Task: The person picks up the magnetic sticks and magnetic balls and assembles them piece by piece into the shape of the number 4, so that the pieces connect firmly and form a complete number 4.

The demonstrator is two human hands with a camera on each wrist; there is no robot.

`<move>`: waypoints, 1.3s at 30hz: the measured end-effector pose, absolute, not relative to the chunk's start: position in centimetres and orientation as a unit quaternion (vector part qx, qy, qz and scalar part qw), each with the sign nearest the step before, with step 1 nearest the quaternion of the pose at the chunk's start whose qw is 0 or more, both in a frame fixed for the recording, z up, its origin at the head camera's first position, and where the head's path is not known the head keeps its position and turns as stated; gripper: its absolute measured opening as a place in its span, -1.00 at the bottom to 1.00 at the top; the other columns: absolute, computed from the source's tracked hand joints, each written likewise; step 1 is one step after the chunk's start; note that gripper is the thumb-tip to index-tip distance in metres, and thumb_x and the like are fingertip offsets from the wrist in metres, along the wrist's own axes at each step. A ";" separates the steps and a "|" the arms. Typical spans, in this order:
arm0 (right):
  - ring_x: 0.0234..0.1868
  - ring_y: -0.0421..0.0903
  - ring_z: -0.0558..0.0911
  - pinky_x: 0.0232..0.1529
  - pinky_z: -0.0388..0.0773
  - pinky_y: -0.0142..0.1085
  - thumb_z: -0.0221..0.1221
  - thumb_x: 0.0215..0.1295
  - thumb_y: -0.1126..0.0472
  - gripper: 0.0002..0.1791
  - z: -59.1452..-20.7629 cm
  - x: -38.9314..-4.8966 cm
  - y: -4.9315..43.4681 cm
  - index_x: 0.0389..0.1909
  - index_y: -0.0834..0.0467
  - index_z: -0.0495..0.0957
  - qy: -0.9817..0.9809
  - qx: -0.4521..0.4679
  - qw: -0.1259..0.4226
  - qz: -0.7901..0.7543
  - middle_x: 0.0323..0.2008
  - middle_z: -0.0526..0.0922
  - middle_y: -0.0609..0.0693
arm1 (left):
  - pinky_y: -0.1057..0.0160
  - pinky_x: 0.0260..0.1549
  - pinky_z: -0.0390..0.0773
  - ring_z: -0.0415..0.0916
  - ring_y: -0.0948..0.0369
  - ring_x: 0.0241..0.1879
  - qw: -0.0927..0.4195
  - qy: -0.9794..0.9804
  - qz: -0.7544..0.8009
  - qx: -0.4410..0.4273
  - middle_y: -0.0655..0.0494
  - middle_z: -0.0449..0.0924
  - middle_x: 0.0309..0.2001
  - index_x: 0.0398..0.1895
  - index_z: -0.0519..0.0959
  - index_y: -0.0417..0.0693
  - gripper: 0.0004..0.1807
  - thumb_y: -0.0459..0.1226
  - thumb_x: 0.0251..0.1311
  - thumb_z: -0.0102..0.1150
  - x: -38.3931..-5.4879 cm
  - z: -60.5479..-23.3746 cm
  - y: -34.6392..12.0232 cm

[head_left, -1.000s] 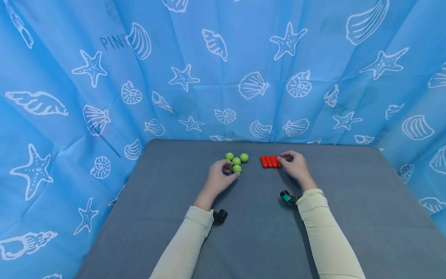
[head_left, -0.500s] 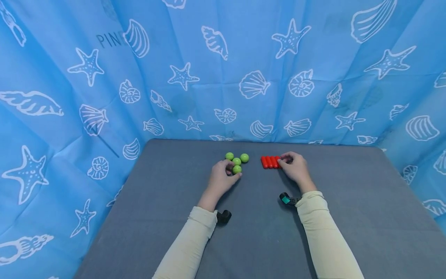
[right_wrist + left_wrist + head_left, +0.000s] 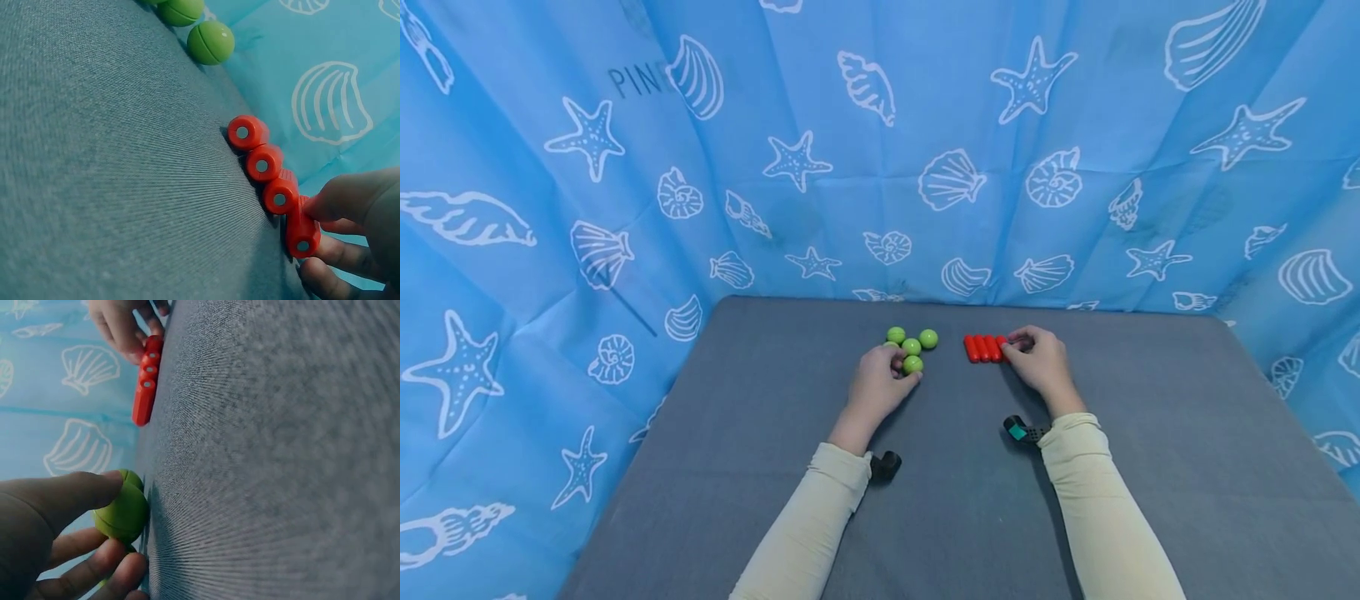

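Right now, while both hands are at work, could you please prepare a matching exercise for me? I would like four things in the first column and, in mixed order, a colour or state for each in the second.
Column one:
1. Left hand
2. Right hand
3. Curtain
4. Table

Column two:
A. Blue and white
B. Pinches the red stick at one end of a row of four
C. Plain grey
D. Pinches a green ball

Right pairs: 1-D, 2-B, 3-A, 4-C.
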State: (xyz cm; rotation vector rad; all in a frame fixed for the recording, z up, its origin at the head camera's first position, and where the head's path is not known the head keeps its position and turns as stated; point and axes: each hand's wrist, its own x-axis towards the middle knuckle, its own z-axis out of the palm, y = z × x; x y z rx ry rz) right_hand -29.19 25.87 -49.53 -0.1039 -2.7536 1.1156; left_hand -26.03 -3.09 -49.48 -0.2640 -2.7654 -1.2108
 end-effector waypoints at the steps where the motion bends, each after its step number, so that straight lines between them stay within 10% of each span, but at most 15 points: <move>1: -0.20 0.10 0.64 -0.20 0.52 -0.23 0.25 0.46 0.17 -0.68 -49.5 -29.1 25.9 0.05 0.32 0.67 -0.923 -0.038 0.084 0.373 -0.16 0.72 0.24 | 0.19 -0.18 0.64 0.59 0.21 -0.26 0.055 -0.913 -0.394 -0.086 0.06 0.65 -0.19 0.03 0.71 -0.10 -0.64 -0.13 0.26 0.54 -26.0 -49.5 -3.1; 29: -0.22 -0.36 0.69 -0.20 0.67 -0.44 0.34 0.47 0.13 -0.59 -46.5 -23.4 25.8 0.20 0.29 0.66 -0.864 0.013 0.045 0.501 0.10 0.72 0.29 | 0.16 -0.07 0.76 0.73 0.18 -0.10 -0.043 -0.814 -0.570 -0.103 0.02 0.75 -0.05 0.07 0.70 -0.05 -0.64 -0.20 0.26 0.52 -24.1 -49.2 -7.6; 39: -0.22 -0.06 0.73 -0.25 0.69 -0.28 0.37 0.44 0.21 -0.73 -47.5 -20.6 20.2 0.07 0.23 0.72 -0.820 0.095 -0.028 0.564 -0.09 0.79 0.23 | 0.17 -0.03 0.74 0.73 0.20 -0.02 -0.106 -0.800 -0.575 -0.137 0.08 0.74 0.08 0.12 0.72 0.06 -0.66 -0.17 0.31 0.49 -22.4 -49.2 -8.8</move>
